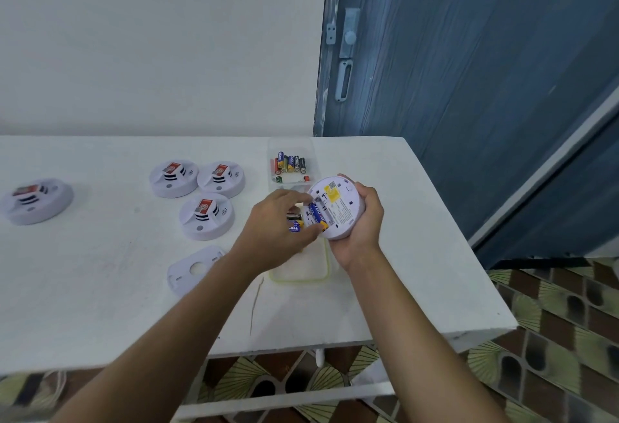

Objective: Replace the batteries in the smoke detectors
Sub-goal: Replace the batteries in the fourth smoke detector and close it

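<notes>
Nearest, a white mounting plate [196,270] with a round hole lies flat on the white surface [100,288]. Just right of it is a clear tray [301,270] with a yellowish rim, partly under the hands.

Above the tray, the right hand [363,221] grips a round white smoke detector [338,206] by its right edge, fingers wrapped round the rim. The detector's back faces up, tilted toward the camera. It carries a yellow label and a block of fine print, both too small to read.

The left hand [278,225] has its fingers curled, with the fingertips pinching a blue-and-yellow battery [316,215] that sits in the detector's open compartment. The battery's long axis runs near to far, and its far end leans slightly left. A second battery [294,226] is tucked in the same hand, blue, with only the letters "ELL" legible. A darker one shows just above it.

Farther left stand three more detectors [206,216], face up and close together, each with a red label that is too blurred to read. A lone detector [37,201] sits well apart at the left edge.

Beyond the hands, a clear container [290,174] holds loose batteries in blue, yellow, black, red and green, lying near to far. Their brand lettering is unreadable. Behind it is a blue door [469,71] with a pale latch.
</notes>
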{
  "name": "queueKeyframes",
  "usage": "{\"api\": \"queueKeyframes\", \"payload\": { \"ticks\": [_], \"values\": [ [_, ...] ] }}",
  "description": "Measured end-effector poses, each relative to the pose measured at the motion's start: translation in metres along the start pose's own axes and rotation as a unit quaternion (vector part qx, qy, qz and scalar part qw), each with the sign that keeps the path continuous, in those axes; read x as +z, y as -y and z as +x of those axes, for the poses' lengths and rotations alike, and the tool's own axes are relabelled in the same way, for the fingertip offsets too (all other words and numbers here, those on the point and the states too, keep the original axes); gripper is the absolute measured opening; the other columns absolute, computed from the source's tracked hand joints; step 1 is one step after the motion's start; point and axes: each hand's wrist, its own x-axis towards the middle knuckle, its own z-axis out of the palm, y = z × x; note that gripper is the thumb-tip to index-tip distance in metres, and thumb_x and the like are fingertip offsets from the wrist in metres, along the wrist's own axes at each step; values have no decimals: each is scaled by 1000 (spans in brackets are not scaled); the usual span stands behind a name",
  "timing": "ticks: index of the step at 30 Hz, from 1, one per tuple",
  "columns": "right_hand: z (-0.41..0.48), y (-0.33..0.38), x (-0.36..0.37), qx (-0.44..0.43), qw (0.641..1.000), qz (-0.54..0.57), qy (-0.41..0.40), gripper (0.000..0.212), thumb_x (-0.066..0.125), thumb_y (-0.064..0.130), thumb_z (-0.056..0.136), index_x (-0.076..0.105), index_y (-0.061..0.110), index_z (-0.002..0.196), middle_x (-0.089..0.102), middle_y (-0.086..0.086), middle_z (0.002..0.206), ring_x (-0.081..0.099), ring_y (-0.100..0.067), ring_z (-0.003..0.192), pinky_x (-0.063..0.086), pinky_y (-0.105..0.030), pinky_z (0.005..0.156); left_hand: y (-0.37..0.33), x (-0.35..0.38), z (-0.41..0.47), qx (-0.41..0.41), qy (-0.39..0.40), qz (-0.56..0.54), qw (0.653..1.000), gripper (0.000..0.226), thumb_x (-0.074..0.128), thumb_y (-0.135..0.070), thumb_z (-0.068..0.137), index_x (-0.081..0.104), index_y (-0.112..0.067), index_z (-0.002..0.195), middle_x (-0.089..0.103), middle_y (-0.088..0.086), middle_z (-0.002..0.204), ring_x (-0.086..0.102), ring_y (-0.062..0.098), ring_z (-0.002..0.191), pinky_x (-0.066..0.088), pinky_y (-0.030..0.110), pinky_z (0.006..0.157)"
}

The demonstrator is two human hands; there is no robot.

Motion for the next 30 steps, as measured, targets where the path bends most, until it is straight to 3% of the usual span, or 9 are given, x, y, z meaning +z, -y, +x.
{"api": "queueKeyframes", "payload": {
  "ticks": [4,10,14,17,20,26,30],
  "values": [
    [1,-1,3,-6,999,-31,-5,29,48,33,91,65,16,108,69,-12,97,63,-29,90,52,-35,74,-5,-2,1,-16,-3,2,1000,49,78,-35,75,64,-21,121,62,-5,113,62,4,85,49,12,74],
    [2,-3,7,-4,998,-58,-12,28,48,32,93,65,16,108,67,-11,98,63,-26,88,53,-31,70,-10,-4,1,-22,0,65,998,54,75,-39,77,64,-16,125,68,0,112,64,9,90,45,15,77],
    [4,-5,10,-9,996,-81,-21,38,58,38,74,67,17,104,67,-10,99,64,-25,86,52,-29,67,-11,-2,0,2,8,111,994,50,62,-50,74,72,-11,104,70,7,93,62,21,81,50,32,72],
    [6,-7,9,-8,995,-94,-25,33,59,37,73,70,18,99,69,-8,95,65,-24,83,53,-28,65,-8,2,0,2,22,127,992,51,52,-52,71,72,-12,97,67,6,83,58,21,74,41,28,62],
    [6,-7,7,4,995,-101,-23,23,56,32,85,69,17,98,69,-8,92,64,-25,84,52,-27,65,-4,5,2,11,37,149,988,51,49,-54,72,71,-12,93,67,7,80,58,22,72,35,21,55],
    [8,-7,4,12,995,-100,-22,28,58,37,69,73,19,85,70,-6,88,65,-23,76,50,-29,65,-4,2,0,34,17,117,992,56,37,-54,68,72,-11,79,62,7,64,50,22,59,37,24,55],
    [10,-10,2,8,996,-85,-34,33,58,38,69,70,17,92,71,-8,96,64,-25,80,50,-29,66,-3,2,-1,37,20,100,994,55,37,-51,73,72,-10,83,68,10,74,59,25,69,47,37,64]
  ]
}}
